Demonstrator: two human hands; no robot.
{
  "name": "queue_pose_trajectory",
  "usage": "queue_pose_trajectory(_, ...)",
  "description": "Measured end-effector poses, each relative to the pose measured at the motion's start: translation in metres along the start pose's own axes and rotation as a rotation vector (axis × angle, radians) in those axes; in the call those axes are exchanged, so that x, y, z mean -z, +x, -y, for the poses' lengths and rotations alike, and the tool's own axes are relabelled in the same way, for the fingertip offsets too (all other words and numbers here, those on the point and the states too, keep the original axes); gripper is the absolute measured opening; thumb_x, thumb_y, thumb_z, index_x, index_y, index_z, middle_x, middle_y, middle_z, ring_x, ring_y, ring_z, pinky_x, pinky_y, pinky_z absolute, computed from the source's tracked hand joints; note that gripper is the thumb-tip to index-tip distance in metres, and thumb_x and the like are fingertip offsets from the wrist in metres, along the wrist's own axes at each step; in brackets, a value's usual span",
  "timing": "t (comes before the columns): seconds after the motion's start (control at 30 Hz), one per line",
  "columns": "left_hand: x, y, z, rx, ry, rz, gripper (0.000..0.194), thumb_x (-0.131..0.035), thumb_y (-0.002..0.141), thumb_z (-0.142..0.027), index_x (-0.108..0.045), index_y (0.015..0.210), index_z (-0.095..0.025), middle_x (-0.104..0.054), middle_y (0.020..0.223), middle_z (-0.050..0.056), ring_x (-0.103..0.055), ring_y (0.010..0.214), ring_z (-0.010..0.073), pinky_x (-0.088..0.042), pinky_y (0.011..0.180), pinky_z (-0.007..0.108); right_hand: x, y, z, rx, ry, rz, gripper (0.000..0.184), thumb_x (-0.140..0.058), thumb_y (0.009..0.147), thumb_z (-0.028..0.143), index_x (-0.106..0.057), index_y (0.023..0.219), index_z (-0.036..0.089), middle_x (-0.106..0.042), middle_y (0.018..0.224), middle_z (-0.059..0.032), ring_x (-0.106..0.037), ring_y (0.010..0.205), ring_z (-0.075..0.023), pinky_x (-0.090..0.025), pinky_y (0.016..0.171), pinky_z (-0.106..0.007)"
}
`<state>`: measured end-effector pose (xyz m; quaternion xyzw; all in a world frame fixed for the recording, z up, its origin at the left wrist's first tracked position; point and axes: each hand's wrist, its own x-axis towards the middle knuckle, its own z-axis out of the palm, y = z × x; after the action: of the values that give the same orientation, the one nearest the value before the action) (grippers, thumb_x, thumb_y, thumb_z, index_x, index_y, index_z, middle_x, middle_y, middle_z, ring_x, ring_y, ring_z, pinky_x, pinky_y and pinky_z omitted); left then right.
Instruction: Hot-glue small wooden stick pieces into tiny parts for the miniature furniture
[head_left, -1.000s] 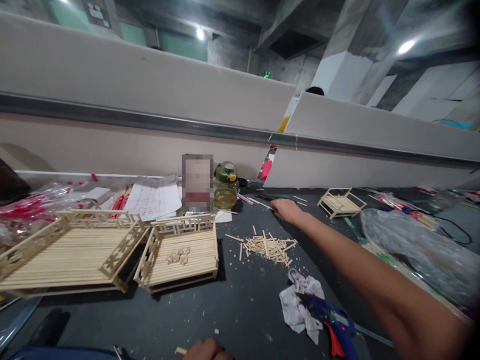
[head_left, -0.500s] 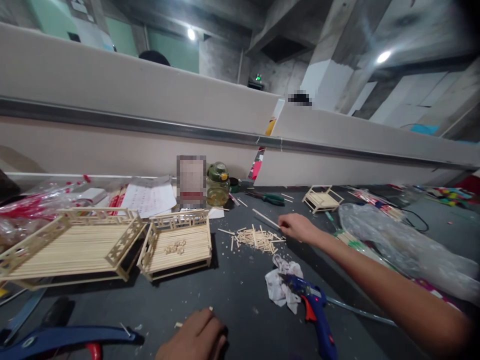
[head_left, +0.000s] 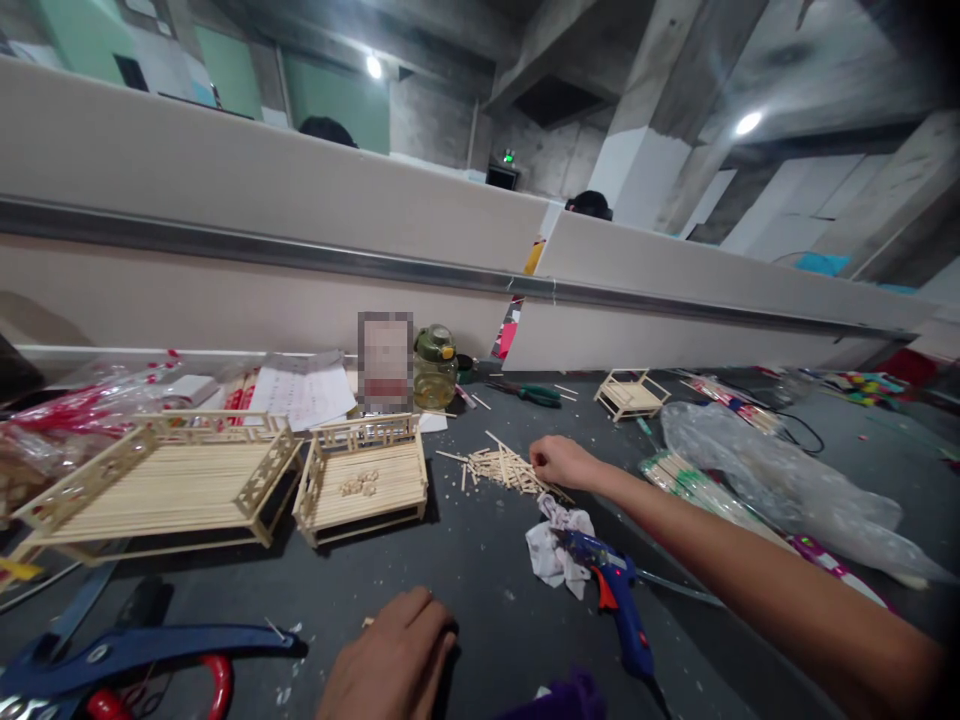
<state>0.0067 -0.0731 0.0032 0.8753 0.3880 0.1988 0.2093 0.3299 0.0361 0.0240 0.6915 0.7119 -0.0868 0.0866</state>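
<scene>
My right hand [head_left: 566, 462] is closed in a pinch at the right edge of a pile of short wooden sticks [head_left: 506, 468]. A thin wooden stick [head_left: 493, 440] slants out from its fingertips over the pile. My left hand [head_left: 394, 650] rests low on the dark table with curled fingers, their tips hidden, so what they hold cannot be seen. A small wooden bit [head_left: 367, 622] lies beside it. A blue glue gun [head_left: 619, 590] lies on crumpled tissue [head_left: 555, 560] below the right hand. Two bed-like stick models, one larger [head_left: 172, 480] and one smaller [head_left: 367, 485], stand at left.
Blue-handled cutters [head_left: 172, 640] lie front left, near a purple object [head_left: 559, 700] at the bottom edge. Behind stand a green bottle [head_left: 436, 370], pliers [head_left: 529, 392] and a small stick chair [head_left: 631, 395]. Plastic bags [head_left: 780, 480] cover the right. A pale partition [head_left: 262, 310] borders the back.
My right hand has moved left and slightly down with the stick, onto the pile's edge. My left hand stays low on the table. The view has shifted a little.
</scene>
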Motion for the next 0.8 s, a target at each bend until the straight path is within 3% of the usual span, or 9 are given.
queue_pose_trajectory(0.27, 0.002, 0.003, -0.003, 0.073, 0.045, 0.155, 0.026, -0.037, 0.094, -0.023, -0.062, 0.089, -0.024, -0.065, 0.090, 0.004, -0.065, 0.082, 0.0187, -0.050, 0.068, 0.026, 0.019, 0.015, -0.008, 0.080, -0.092, -0.023, 0.019, -0.056, 0.077, 0.016, -0.070, 0.087, 0.021, -0.072, 0.090, -0.0054, -0.064, 0.083, -0.0189, -0.035, 0.060, -0.022)
queue_pose_trajectory(0.57, -0.001, 0.002, -0.001, 0.070, 0.057, 0.170, 0.025, -0.037, 0.094, -0.025, -0.062, 0.088, -0.025, -0.066, 0.092, 0.004, -0.065, 0.083, 0.0192, -0.050, 0.068, 0.026, 0.012, 0.032, 0.010, 0.226, -0.125, -0.011, 0.011, -0.059, 0.076, 0.020, -0.068, 0.082, 0.024, -0.071, 0.086, -0.0039, -0.064, 0.081, -0.0203, -0.031, 0.057, -0.024)
queue_pose_trajectory(0.8, -0.003, 0.001, 0.001, 0.037, 0.040, 0.129, 0.023, -0.040, 0.093, -0.026, -0.062, 0.088, -0.026, -0.066, 0.090, 0.004, -0.065, 0.082, 0.0184, -0.050, 0.069, 0.024, 0.013, 0.017, -0.003, 0.246, -0.029, -0.010, 0.012, -0.067, 0.076, 0.025, -0.065, 0.087, 0.021, -0.069, 0.082, -0.0023, -0.061, 0.073, -0.0167, -0.028, 0.054, -0.022)
